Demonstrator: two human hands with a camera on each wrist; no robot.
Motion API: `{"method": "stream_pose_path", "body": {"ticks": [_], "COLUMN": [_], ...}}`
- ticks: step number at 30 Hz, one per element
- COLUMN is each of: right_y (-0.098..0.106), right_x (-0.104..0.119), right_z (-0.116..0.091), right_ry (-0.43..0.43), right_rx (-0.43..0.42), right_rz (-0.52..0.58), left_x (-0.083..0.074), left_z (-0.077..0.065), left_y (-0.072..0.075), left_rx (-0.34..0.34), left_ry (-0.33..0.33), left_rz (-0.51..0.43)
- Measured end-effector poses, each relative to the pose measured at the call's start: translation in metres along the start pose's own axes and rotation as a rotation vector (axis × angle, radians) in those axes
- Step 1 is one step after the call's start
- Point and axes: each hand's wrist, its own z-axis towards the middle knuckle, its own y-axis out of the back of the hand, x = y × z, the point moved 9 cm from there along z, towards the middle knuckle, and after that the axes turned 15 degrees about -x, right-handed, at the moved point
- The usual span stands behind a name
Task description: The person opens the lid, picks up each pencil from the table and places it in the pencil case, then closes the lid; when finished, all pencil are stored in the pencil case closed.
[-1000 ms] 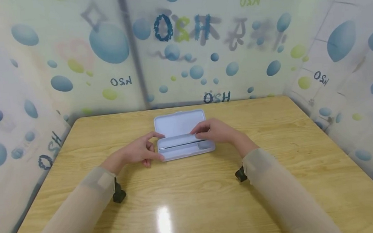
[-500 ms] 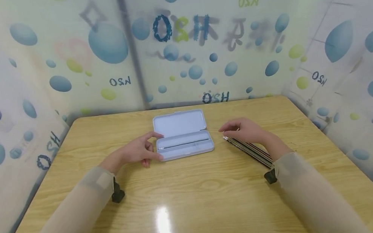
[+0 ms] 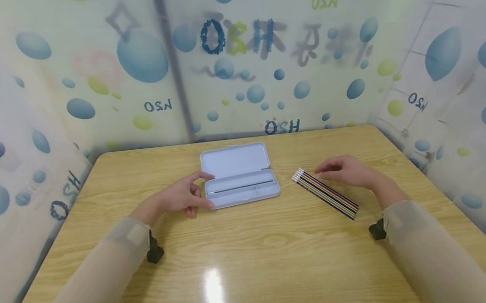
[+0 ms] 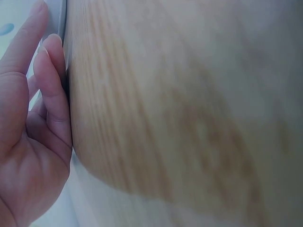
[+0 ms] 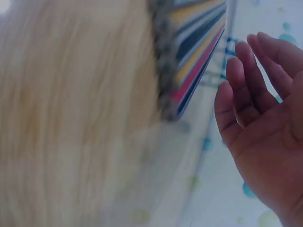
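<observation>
In the head view an open pale-blue pencil case (image 3: pixel 244 202) lies on the table, its lid (image 3: pixel 235 159) tipped back. One dark pencil (image 3: pixel 242 186) lies along its rear compartment. My left hand (image 3: pixel 181 196) holds the case's left end, forefinger at the back by the hinge and thumb at the front corner; its other fingers curl beside it. To the right lies a slanted row of several striped pencils (image 3: pixel 325 193), eraser ends toward the case. My right hand (image 3: pixel 352 172) hovers just right of them with fingers loosely bent, holding nothing; the right wrist view shows its bare palm (image 5: pixel 279 156).
The wooden table (image 3: pixel 255 264) reaches back to a wall (image 3: pixel 235 73) printed with blue and green drops, with more wall on both sides. The case's small front-right compartment (image 3: pixel 267 189) has no pencil in it.
My right hand has left the case and moved right, past the row of pencils, which now shows fully. My left hand keeps its place on the case.
</observation>
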Motion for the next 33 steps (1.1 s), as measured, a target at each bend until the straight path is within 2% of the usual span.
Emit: {"method": "stream_pose_path", "body": {"ticks": [8, 13, 19, 26, 33], "right_y": [0.001, -0.001, -0.008, -0.009, -0.009], "right_x": [-0.028, -0.035, -0.033, -0.033, -0.035], "right_z": [-0.003, -0.005, -0.004, -0.004, -0.002], "right_ry": [-0.062, -0.078, -0.094, -0.107, -0.086], "right_rx": [0.096, 0.149, 0.208, 0.217, 0.194], "right_rz": [-0.001, -0.007, 0.059, 0.08, 0.05], "left_x": [-0.001, -0.002, 0.001, 0.001, 0.001], "left_z": [0.001, 0.001, 0.0, 0.0, 0.0], "left_y": [-0.003, -0.003, 0.0, 0.0, 0.0], "left_rx": [0.002, 0.006, 0.0, 0.005, 0.002], "left_ry": [-0.005, -0.001, 0.007, 0.005, 0.008], "left_rz": [0.004, 0.001, 0.01, 0.018, 0.018]}}
